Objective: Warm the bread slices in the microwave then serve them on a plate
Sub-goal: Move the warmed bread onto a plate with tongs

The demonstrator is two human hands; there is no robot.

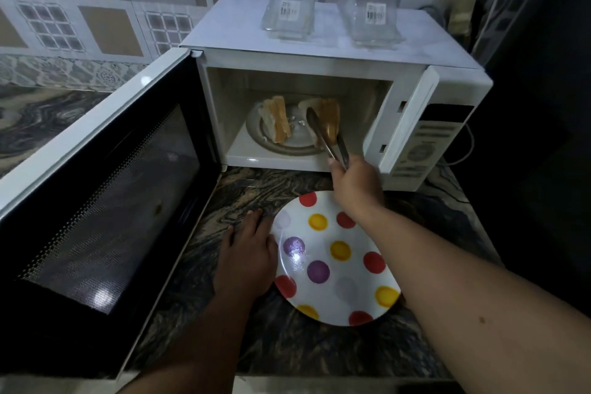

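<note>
The white microwave (335, 51) stands open, its door (105, 201) swung out to the left. Two bread slices lie on the glass turntable (287, 145) inside: one (276, 120) at the left, one (329, 118) at the right. My right hand (355, 182) grips metal tongs (326, 137) that reach into the cavity and clamp the right slice. A white plate (335, 288) with red, yellow and purple dots sits on the counter in front of the microwave. My left hand (248, 253) rests flat on the counter, touching the plate's left rim.
Two clear plastic containers (289, 3) (371, 9) stand on top of the microwave. The open door blocks the counter on the left. A dark marbled counter (271, 345) runs under the plate. A dark surface (543, 105) rises at the right.
</note>
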